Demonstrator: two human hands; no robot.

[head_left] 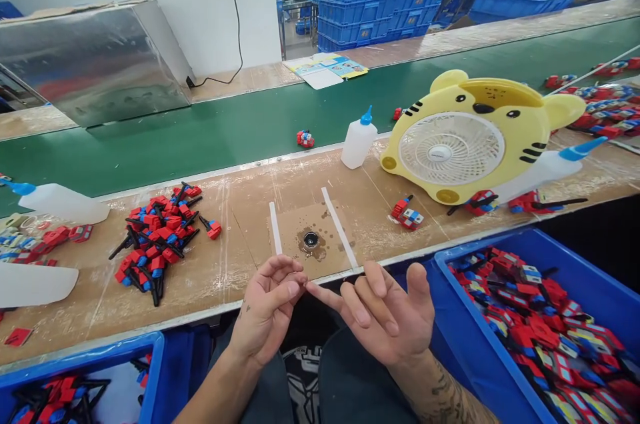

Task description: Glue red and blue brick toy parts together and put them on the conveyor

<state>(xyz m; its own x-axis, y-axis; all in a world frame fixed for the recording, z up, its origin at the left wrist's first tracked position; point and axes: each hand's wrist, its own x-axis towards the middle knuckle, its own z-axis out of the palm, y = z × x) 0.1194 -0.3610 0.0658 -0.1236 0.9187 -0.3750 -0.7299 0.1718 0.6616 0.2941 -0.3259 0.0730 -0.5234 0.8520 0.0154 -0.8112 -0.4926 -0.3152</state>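
My left hand (pixel 270 307) has its thumb and fingers pinched together, right at the tip of my right index finger. Whether anything small is between them I cannot make out. My right hand (pixel 387 314) is palm up, the index finger stretched towards the left hand, the other fingers partly curled and apart. Just beyond both hands, a small round cup of dark liquid (pixel 311 240) sits on a stained cardboard patch (pixel 290 221) between two white tape strips. To the left lies a heap of red, blue and black toy parts (pixel 163 231). One red toy piece (pixel 407 214) rests to the right.
A yellow tiger-faced fan (pixel 520 144) stands at the right, near a white squeeze bottle (pixel 359 144) with a blue tip. A green conveyor belt (pixel 225 131) runs behind the bench. Blue bins of toy parts flank me, including the right bin (pixel 450 277).
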